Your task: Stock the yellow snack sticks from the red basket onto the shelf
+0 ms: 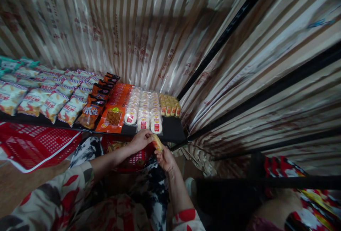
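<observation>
Small yellow oblong snack packet in shiny film (157, 143): judged light, soft, crushable, somewhat slippery; hold gently by the ends. Located between both hands, before the flat black shelf (172, 128); left hand (141, 141) pinches its upper end, right hand (165, 159) grips its lower end.

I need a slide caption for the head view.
Left hand and right hand hold a yellow packet by a shelf of snacks.
</observation>
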Demonstrator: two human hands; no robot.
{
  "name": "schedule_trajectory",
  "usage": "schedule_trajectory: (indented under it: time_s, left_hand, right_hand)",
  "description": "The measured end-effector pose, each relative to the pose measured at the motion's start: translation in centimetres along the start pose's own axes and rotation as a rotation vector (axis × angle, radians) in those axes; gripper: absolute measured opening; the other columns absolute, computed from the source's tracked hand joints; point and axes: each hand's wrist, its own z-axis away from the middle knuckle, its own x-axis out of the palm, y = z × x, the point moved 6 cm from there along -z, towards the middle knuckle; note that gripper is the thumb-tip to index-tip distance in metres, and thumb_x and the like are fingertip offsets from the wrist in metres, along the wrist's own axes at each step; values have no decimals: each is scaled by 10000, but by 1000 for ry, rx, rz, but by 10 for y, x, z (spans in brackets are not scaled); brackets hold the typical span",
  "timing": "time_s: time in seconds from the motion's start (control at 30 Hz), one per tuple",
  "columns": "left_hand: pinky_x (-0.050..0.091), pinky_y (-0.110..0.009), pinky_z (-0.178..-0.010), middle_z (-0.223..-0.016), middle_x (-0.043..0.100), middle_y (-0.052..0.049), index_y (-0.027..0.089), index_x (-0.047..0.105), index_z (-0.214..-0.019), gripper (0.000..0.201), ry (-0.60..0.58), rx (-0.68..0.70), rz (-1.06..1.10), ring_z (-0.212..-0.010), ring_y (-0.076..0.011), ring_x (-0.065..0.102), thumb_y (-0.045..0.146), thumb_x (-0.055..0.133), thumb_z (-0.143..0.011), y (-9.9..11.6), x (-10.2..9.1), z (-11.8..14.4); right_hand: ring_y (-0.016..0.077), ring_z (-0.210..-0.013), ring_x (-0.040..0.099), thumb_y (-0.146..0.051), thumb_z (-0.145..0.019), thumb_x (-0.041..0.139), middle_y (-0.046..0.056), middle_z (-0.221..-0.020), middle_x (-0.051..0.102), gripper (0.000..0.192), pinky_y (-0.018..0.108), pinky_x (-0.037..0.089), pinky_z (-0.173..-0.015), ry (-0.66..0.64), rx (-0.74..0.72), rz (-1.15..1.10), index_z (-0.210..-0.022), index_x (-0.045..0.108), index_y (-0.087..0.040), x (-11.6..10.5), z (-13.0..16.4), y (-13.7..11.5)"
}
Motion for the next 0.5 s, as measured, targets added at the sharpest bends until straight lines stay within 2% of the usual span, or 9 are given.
schedule_trajectory:
  time_s: [0.13,0.27,0.5]
  left_hand:
    - [429,-213,-660,-813,600,-4,165,634,-878,153,-37,-45,-39,-651,-98,500,242,571,-762,5,5,-8]
    - [416,-188,-594,-684,574,17,155,620,-805,115,-111,-115,22,-635,-102,510,248,567,-764,10,14,-14]
    - [377,-188,-483,-576,503,45,139,572,-778,124,-248,-295,157,-499,-83,463,262,555,-768,9,39,-20]
  right_hand:
    - [26,-304,397,-301,-885,435,-32,-444,518,261,92,265,-303,-63,23,-137,-729,563,-137,-1,-2,11]
    - [10,-301,353,-254,-818,528,-59,-427,484,166,85,254,-307,-115,42,-253,-715,573,-132,-3,-1,19]
    - [6,-369,427,-144,-762,584,-44,-536,564,8,66,338,-343,-195,40,-436,-761,580,-137,-12,-1,27]
